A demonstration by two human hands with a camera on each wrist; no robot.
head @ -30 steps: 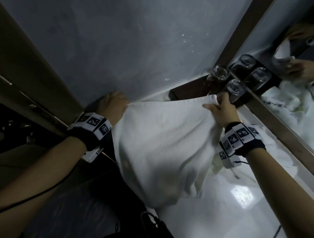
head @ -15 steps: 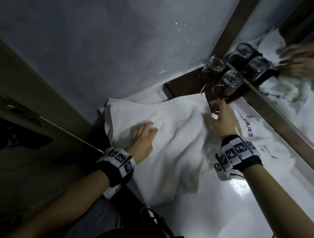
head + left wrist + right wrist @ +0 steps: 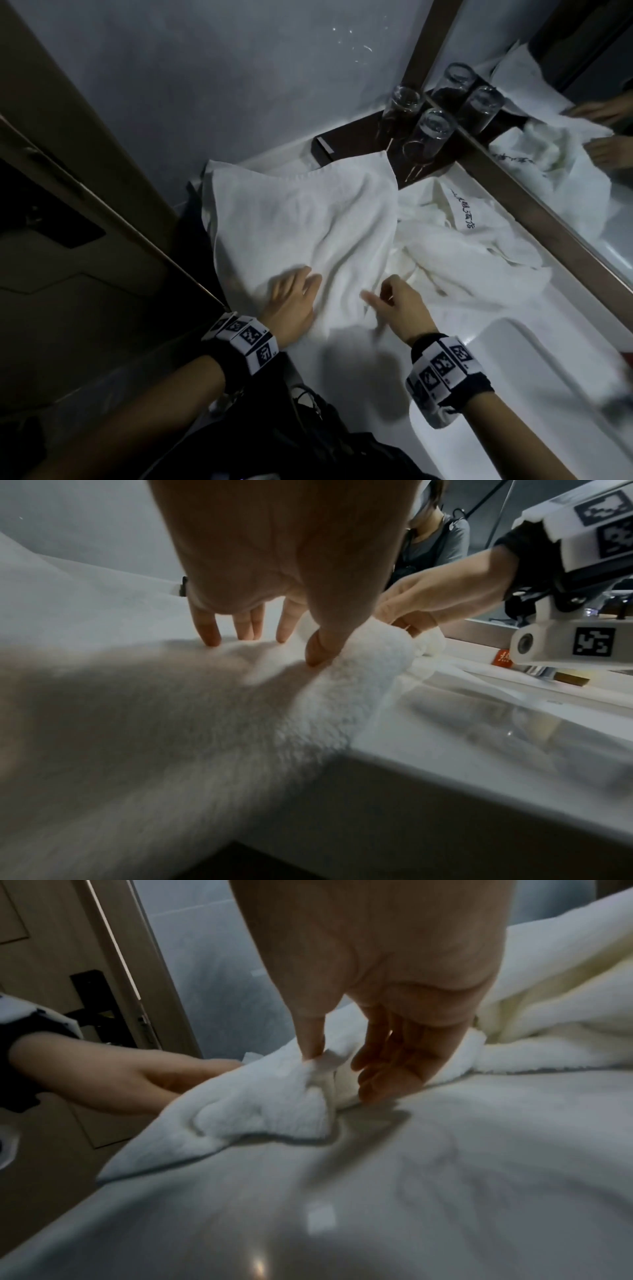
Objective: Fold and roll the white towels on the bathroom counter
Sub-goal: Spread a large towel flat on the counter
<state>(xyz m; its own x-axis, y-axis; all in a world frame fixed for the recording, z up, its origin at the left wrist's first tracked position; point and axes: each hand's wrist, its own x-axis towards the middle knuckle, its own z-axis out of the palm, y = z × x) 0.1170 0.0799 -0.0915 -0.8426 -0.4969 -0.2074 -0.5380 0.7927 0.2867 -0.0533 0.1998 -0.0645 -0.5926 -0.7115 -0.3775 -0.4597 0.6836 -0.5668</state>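
A white towel (image 3: pixel 301 219) lies spread and wrinkled on the left end of the white counter (image 3: pixel 359 370), its near part hanging over the counter's front edge. My left hand (image 3: pixel 291 301) rests on the towel's near part with straight fingers and the thumb pressing down (image 3: pixel 274 647). Just to its right, my right hand (image 3: pixel 383 294) pinches the towel's bunched near-right corner (image 3: pixel 318 1074) between thumb and fingers. A second, crumpled white towel (image 3: pixel 472 250) with dark embroidered lettering lies beside it on the right.
Three upturned glasses (image 3: pixel 431 130) stand on a dark tray (image 3: pixel 342 144) in the back corner. A mirror (image 3: pixel 582 154) runs along the right. The sink basin (image 3: pixel 531 394) opens at the near right. A wooden door (image 3: pixel 68 240) and grey wall close off the left.
The towel, held up by its two far corners a second ago, now lies on the counter. Both hands left those corners and came back to its near part.
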